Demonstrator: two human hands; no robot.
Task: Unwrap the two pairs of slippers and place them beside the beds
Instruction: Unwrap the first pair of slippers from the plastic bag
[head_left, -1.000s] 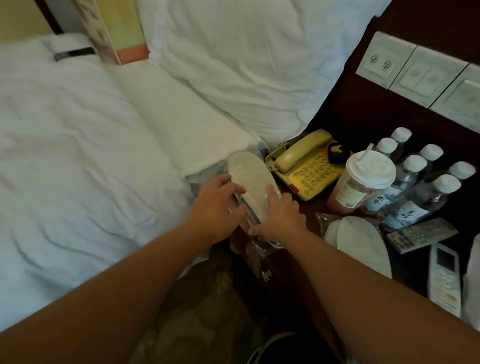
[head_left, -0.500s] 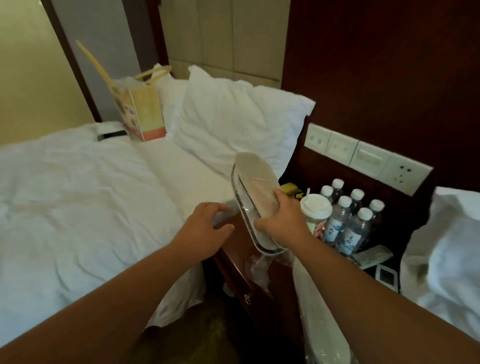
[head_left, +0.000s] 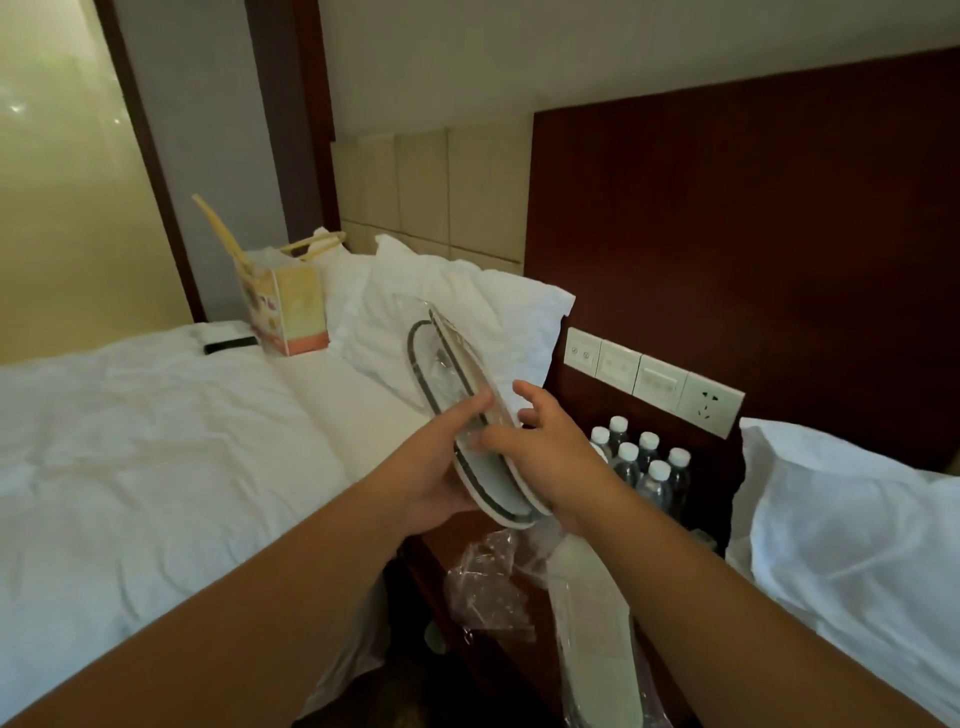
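Observation:
A pair of white slippers (head_left: 457, 374) with dark edging, still inside clear plastic wrap, is held up in the air between the two beds. My left hand (head_left: 441, 467) grips the pair from below and the left side. My right hand (head_left: 540, 441) touches its right edge with fingers spread. A second wrapped pair of slippers (head_left: 592, 629) lies on the dark wooden nightstand (head_left: 447, 571) under my right forearm. Crumpled clear plastic (head_left: 488, 587) sits beside it.
The left bed (head_left: 156, 441) has white bedding, a pillow (head_left: 467, 306), a paper gift bag (head_left: 285, 306) and a dark phone (head_left: 230, 344). Several water bottles (head_left: 639, 462) stand on the nightstand below wall switches (head_left: 649, 379). The right bed (head_left: 857, 545) lies at the right edge.
The wrapped pair has risen from the nightstand to chest height. My left hand has closed on it again from below, and my right hand's fingers have loosened. The view has tilted upward.

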